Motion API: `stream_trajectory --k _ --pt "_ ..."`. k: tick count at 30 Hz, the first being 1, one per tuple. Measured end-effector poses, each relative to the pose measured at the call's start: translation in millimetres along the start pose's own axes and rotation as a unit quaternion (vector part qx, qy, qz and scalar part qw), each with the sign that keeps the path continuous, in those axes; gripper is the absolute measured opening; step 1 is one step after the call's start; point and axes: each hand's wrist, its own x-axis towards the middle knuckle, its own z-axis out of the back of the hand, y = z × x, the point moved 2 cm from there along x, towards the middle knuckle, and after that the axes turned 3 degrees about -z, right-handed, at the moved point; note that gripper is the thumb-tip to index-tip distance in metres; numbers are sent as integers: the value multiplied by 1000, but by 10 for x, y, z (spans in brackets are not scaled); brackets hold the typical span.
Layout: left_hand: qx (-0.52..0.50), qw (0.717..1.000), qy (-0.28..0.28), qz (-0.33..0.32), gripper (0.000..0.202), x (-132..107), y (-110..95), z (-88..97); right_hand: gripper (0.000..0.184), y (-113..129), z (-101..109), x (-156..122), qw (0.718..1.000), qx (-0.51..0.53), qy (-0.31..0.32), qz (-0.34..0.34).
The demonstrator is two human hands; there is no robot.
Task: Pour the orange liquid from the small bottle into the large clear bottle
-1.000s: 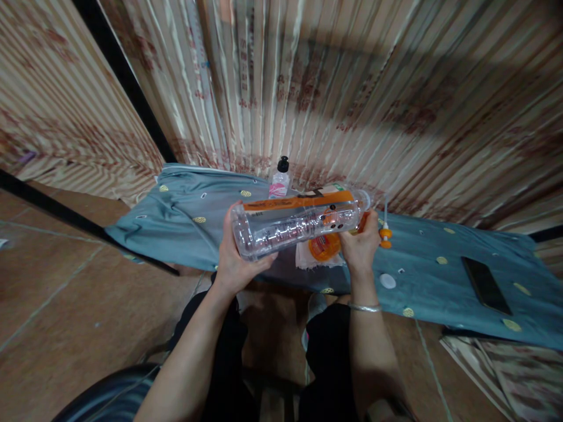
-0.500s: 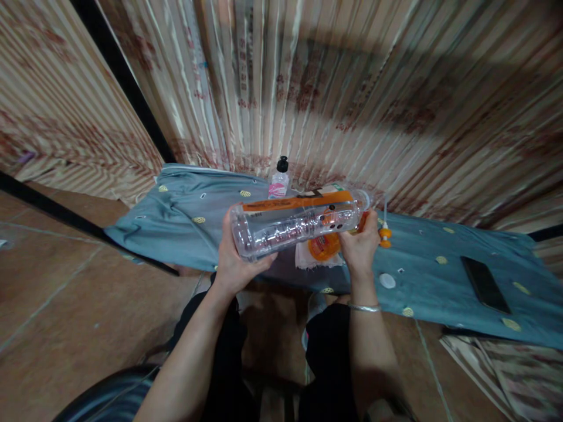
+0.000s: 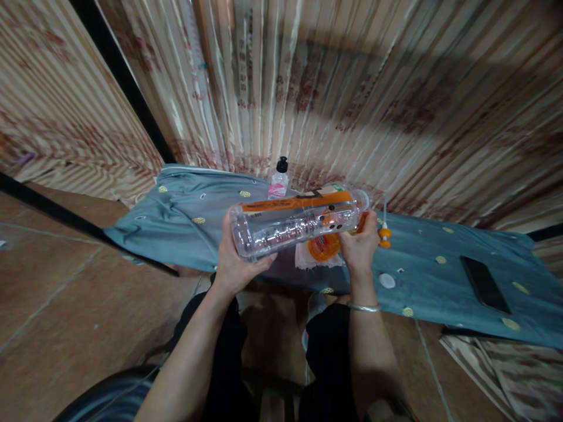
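Observation:
A large clear plastic bottle (image 3: 281, 231) with an orange label lies tilted across both hands, its neck to the right and slightly higher. My left hand (image 3: 235, 264) is closed around its base end. My right hand (image 3: 360, 243) is closed near its neck; the fingers behind are hidden. Below and behind it, a bottle of orange liquid (image 3: 324, 247) is partly covered and rests on a white cloth (image 3: 303, 258). Some orange also shows beside my right fingers; whether they touch that bottle, I cannot tell. An orange pump head with a clear tube (image 3: 385, 237) is just right of my right hand.
A small clear bottle with a black cap (image 3: 278, 184) stands behind. A white round cap (image 3: 387, 281) and a black phone (image 3: 485, 284) lie on the blue-green cloth (image 3: 426, 281) at the right. Striped curtain (image 3: 308, 88) hangs behind; dark poles (image 3: 127, 88) run at the left.

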Motion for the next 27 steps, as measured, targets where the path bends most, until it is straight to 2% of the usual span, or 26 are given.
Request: stream_trajectory --k 15,27 --pt "-13 1000 -7 3 88 8 10 -1 49 12 0 2 1000 -10 0 -1" --pt "2 1000 -4 -8 94 4 8 8 53 -12 -3 -3 1000 1 3 4"
